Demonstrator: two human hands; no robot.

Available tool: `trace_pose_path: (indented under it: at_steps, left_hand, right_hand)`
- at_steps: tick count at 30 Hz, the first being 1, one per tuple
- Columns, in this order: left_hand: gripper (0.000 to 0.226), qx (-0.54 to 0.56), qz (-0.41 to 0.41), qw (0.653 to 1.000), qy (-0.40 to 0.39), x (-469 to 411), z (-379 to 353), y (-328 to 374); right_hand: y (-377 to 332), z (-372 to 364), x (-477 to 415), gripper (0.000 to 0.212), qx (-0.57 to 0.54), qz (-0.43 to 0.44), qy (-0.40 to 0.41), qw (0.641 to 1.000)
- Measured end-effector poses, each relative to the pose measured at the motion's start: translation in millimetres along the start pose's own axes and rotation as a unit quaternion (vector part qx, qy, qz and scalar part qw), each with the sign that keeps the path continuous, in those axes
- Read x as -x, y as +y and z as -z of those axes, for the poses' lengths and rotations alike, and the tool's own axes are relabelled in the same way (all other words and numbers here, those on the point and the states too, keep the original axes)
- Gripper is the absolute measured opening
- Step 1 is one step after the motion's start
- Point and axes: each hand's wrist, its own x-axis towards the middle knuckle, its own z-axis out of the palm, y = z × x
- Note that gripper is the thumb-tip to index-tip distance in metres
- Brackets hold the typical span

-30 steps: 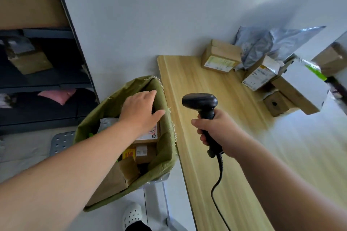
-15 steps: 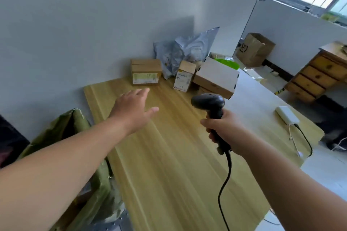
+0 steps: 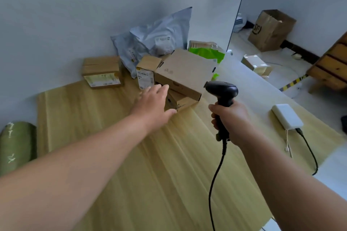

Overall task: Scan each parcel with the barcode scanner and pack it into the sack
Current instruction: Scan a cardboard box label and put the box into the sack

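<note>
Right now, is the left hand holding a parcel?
No, the left hand is open, stretched toward the boxes, holding nothing.

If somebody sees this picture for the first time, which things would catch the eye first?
The right hand grips a black barcode scanner at the centre, above the wooden table. The left hand stretches with straight fingers toward a heap of cardboard parcels and grey mailing bags by the back wall.

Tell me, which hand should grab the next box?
The left hand. It is open, holds nothing, and reaches out right beside the boxes. The right hand is busy gripping the scanner.
</note>
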Motion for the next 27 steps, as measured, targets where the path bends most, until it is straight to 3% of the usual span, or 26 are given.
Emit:
trace_pose_path:
  at_steps: [7,18,23,27]
  left_hand:
    - [0.085,-0.109,-0.046,0.993,-0.003,-74,-41,49]
    - [0.104,-0.252,-0.078,0.964,-0.013,-145,-103,59]
    - [0.084,-0.261,-0.095,0.959,0.051,-153,-108,60]
    - [0.088,-0.220,-0.106,0.968,0.058,-146,-91,51]
  right_hand:
    - [12,31,-48,0.012,-0.020,-0.002,-0.015,1.000]
    - [27,34,-100,0.013,-0.027,-0.014,-0.041,0.999]
    - [33,36,-108,0.017,-0.034,-0.030,-0.042,0.998]
    - [30,38,-103,0.018,-0.039,-0.031,-0.042,0.998]
